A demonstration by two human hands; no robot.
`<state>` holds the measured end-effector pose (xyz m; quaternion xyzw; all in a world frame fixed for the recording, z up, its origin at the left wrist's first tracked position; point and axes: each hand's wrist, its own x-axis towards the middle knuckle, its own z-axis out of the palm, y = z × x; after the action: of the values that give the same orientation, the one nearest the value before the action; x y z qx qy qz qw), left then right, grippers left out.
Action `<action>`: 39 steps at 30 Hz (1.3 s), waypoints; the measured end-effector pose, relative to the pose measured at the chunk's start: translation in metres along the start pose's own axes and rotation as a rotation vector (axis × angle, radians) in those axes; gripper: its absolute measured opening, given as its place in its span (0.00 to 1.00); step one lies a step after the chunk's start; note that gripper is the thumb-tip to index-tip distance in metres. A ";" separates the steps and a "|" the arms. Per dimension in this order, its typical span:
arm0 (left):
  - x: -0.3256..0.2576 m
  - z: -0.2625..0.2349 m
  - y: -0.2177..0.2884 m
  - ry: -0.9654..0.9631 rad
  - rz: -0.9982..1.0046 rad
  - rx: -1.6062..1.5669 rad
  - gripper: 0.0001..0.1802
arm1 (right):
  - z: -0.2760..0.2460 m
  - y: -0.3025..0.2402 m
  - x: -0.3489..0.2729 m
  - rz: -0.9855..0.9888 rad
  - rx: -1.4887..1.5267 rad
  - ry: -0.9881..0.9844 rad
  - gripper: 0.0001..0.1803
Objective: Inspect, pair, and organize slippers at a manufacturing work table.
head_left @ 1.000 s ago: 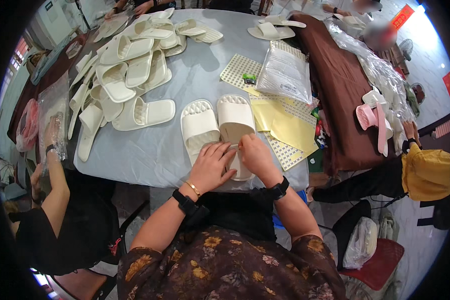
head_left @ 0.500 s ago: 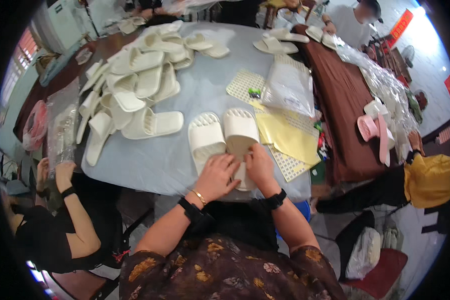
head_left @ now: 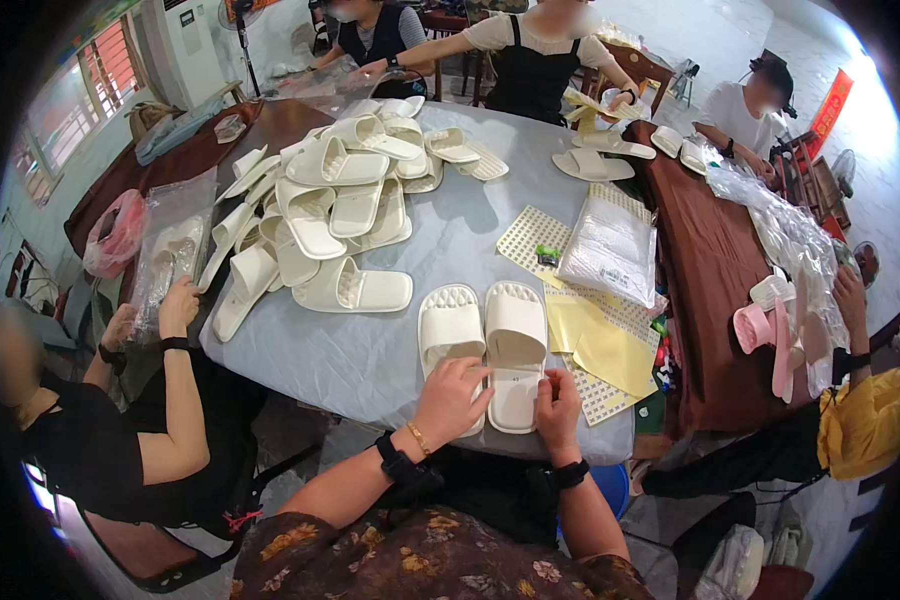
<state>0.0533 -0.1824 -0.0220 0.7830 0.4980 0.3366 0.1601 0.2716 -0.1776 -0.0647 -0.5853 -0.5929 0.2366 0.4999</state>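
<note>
A pair of cream slippers lies side by side at the table's near edge, toes away from me. My left hand (head_left: 456, 394) rests over the left slipper (head_left: 450, 318), fingers stretched and apart, their tips reaching toward the right slipper (head_left: 516, 318). At that right slipper's outer edge, my right hand (head_left: 559, 408) has its fingers curled in, with the thumb by the insole; whatever they pinch, if anything, is hidden. A small mark (head_left: 515, 379) shows on the right insole. The left slipper's heel is mostly covered by my hand.
Left of the pair rises a heap of cream slippers (head_left: 355, 190). Yellow sticker sheets (head_left: 610, 352) and a white plastic packet (head_left: 610, 245) lie to the right. A brown-covered table (head_left: 710, 350) adjoins, holding a pink slipper (head_left: 752, 328). Co-workers sit around; one at left handles a clear bag (head_left: 175, 230).
My right hand has drawn back from the right slipper's strap to its outer edge. My left hand has shifted off its insole, baring the small mark. The whole view has tilted upward.
</note>
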 end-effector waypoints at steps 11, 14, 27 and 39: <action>0.030 0.027 0.006 -0.084 -0.162 0.251 0.34 | 0.001 -0.002 -0.003 -0.028 0.003 0.020 0.07; 0.037 0.032 0.006 -0.087 -0.188 0.274 0.35 | 0.002 -0.002 -0.003 -0.006 0.033 0.012 0.07; 0.061 -0.071 -0.024 0.060 -0.016 0.308 0.29 | -0.001 -0.008 -0.004 -0.035 -0.015 0.030 0.07; 0.137 -0.178 -0.138 0.177 -0.203 0.674 0.32 | 0.005 0.001 -0.003 -0.101 -0.035 0.122 0.08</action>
<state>-0.1233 -0.0132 0.0765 0.7064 0.6680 0.2023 -0.1181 0.2667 -0.1788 -0.0682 -0.5765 -0.5944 0.1644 0.5360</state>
